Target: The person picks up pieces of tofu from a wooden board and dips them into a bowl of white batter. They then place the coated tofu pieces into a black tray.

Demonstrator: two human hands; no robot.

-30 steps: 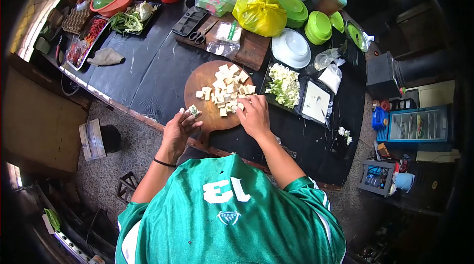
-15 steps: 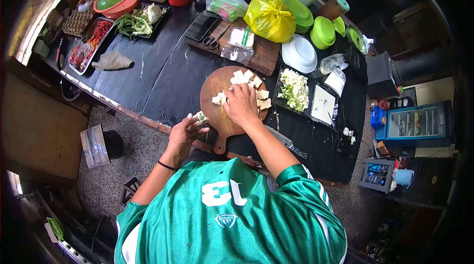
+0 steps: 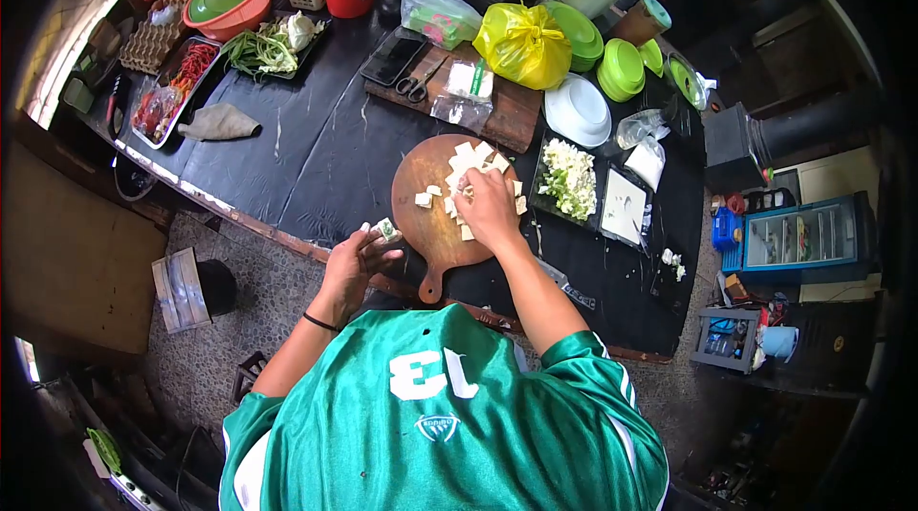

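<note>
My left hand [image 3: 350,267] is held just off the left side of a round wooden cutting board [image 3: 421,159]. Between its fingers is a white tofu piece [image 3: 387,230] with green filling showing on top. Over the right part of the board, my right hand [image 3: 490,210] has its fingers drawn together at a tofu piece in the pile of tofu cubes [image 3: 469,157]; the fingertips are partly hidden. Two loose tofu cubes [image 3: 424,199] lie on the board's left side. A knife [image 3: 566,283] rests beside the board, partly covered by my right forearm.
Right of the board stand a tray of chopped white and green vegetables [image 3: 569,176] and a white-surfaced tray [image 3: 625,203]. Behind are a rectangular board [image 3: 512,117] with scissors [image 3: 413,88], a yellow bag [image 3: 522,44] and white bowls [image 3: 578,109]. A cloth [image 3: 220,121] lies far left.
My right hand has shifted slightly right and its fingers have drawn together. Cubes in the pile are rearranged, with two now apart at the left. My left hand stays nearly still.
</note>
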